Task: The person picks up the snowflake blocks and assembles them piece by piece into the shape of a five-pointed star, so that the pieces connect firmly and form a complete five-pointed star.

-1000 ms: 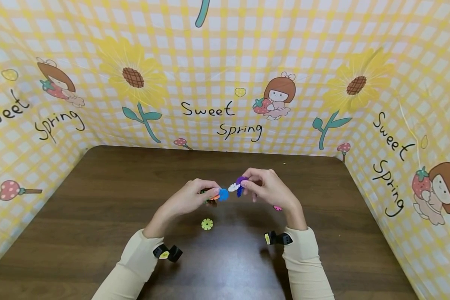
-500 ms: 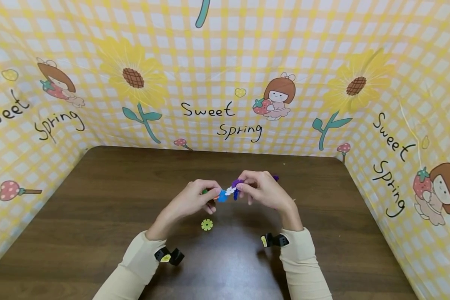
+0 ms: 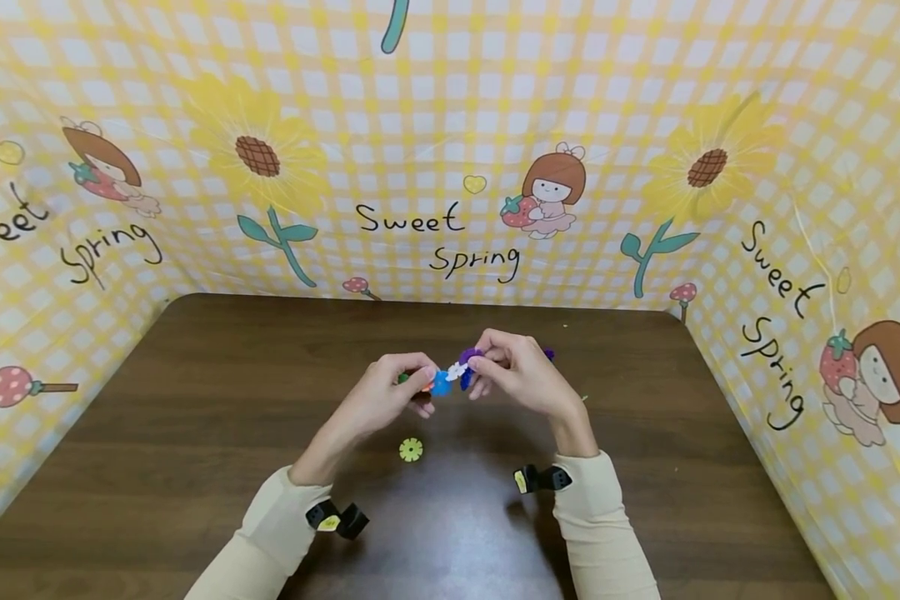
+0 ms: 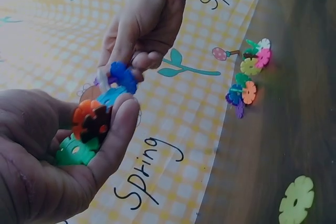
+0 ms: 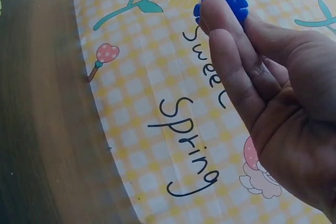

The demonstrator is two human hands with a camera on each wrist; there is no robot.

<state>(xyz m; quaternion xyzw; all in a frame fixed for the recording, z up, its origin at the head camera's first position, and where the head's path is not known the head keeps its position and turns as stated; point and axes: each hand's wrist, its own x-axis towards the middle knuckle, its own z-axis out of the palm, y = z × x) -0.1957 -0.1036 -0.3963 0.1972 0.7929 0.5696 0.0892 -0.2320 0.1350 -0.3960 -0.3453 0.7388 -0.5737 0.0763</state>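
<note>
On the left, our left hand (image 3: 378, 393) pinches a cluster of notched discs above the table (image 3: 195, 400): a green disc (image 4: 73, 153) sits nearest the palm, an orange disc (image 4: 82, 114) and a dark brown disc (image 4: 98, 124) come next, and a light blue disc (image 3: 441, 382) juts past the thumb. Below that hand, a yellow-green disc (image 3: 411, 450) lies on the table. In the middle, the light blue disc meets a white disc (image 3: 457, 370); we cannot tell whether their slots interlock. Beside the white one are a purple disc (image 3: 470, 358) and a dark blue disc (image 4: 124, 77), and our right hand (image 3: 523, 375) pinches this group between thumb and fingers. Farther right, partly behind that hand, we see a purple piece (image 3: 549, 354).

We judge the discs to be light, stiff plastic with a little spring, smooth enough to slide under a fingertip but not fragile. We do best to pinch them across their flat faces, close to the joint, since a hold farther back could twist neighbouring discs loose.
</note>
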